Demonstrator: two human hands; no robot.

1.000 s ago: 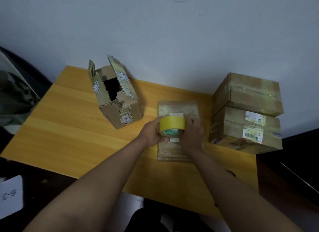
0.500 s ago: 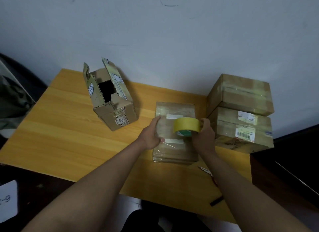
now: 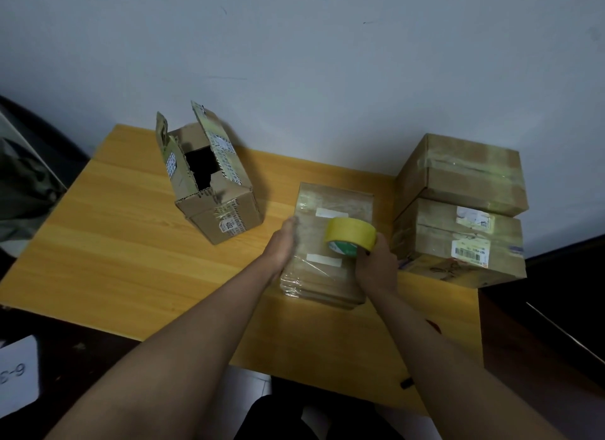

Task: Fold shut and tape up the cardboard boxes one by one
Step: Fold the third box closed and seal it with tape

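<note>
Left hand [image 3: 283,243]: I am seeing it lying flat, fingers straight, pressing the centre box [image 3: 327,246] at mid-frame on the counter [image 3: 131,243].
Right hand [image 3: 376,266]: gripping the yellow tape roll [image 3: 350,235] over that box.
Done: two stacked boxes [image 3: 465,210], right of frame, looking taped.
Left: open box [image 3: 209,177], upper left, still waiting.
</note>
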